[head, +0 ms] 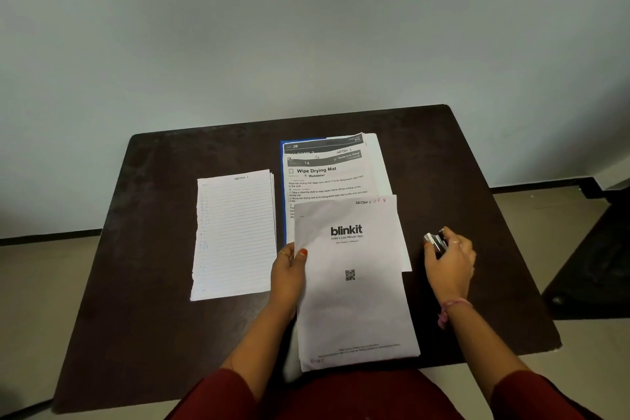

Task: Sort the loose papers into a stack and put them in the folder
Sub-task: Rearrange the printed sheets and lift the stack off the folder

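The left hand (289,269) pinched the blinkit sheet (354,283) at the worktop's (153,249) near edge; the right hand (448,256) gripped a small clip (433,240). Edges should be squared before laying it on the folder's (282,181) papers (324,177).

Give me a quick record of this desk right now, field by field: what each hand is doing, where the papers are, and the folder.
left hand: grips the blinkit sheet at its left edge
right hand: holds a small stapler-like object over the table
lined stack: flat, left, apart from the others
printed pages: on the blue folder, partly under the blinkit sheet
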`<state>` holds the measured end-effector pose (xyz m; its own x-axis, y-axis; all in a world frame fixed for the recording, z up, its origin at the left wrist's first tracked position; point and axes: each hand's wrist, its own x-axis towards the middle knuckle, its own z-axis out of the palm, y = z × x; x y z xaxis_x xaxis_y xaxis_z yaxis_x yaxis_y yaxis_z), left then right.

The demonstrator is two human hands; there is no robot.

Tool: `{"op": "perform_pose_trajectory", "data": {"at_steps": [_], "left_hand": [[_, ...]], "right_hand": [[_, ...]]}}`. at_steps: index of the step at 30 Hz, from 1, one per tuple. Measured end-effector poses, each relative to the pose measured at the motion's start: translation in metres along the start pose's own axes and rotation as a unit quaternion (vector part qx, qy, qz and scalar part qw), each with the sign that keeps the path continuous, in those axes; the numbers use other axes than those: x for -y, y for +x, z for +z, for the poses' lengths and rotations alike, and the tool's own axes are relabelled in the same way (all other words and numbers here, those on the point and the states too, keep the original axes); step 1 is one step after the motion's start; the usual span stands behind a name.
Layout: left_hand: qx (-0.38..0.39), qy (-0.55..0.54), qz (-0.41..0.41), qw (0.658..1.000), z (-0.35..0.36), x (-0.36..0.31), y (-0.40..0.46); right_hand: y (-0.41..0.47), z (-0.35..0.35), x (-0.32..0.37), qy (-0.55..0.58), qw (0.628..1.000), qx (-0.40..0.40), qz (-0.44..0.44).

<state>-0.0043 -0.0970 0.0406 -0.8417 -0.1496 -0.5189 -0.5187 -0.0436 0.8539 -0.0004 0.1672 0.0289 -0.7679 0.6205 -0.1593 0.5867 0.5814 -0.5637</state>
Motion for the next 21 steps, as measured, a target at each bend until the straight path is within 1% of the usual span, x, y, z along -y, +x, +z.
{"op": "perform_pose_trajectory", "data": {"at_steps": [3, 5, 7, 9, 14, 17, 21], "left_hand": [[-0.011, -0.022, -0.004, 1.000, -0.010, -0.006, 0.001], [-0.015, -0.040, -0.006, 0.999, -0.019, -0.011, 0.001], [-0.022, -0.054, -0.004, 0.998, -0.033, -0.017, 0.004], [-0.027, -0.066, -0.004, 0.997, -0.051, -0.021, 0.009], [-0.046, -0.120, -0.012, 0.992, -0.097, -0.039, 0.024], [-0.051, -0.140, -0.023, 0.989, -0.125, -0.051, 0.032], [-0.059, -0.118, -0.039, 0.991, -0.157, -0.056, 0.038]], "right_hand": [[-0.024, 0.006, 0.020, 0.145, 0.985, 0.066, -0.067], [-0.041, 0.011, 0.035, 0.201, 0.969, 0.118, -0.079], [-0.055, 0.018, 0.047, 0.243, 0.953, 0.168, -0.070], [-0.063, 0.025, 0.055, 0.260, 0.942, 0.202, -0.060], [-0.077, 0.043, 0.070, 0.259, 0.927, 0.269, -0.033], [-0.087, 0.059, 0.090, 0.291, 0.912, 0.288, -0.002], [-0.095, 0.087, 0.123, 0.329, 0.892, 0.306, 0.057]]}}
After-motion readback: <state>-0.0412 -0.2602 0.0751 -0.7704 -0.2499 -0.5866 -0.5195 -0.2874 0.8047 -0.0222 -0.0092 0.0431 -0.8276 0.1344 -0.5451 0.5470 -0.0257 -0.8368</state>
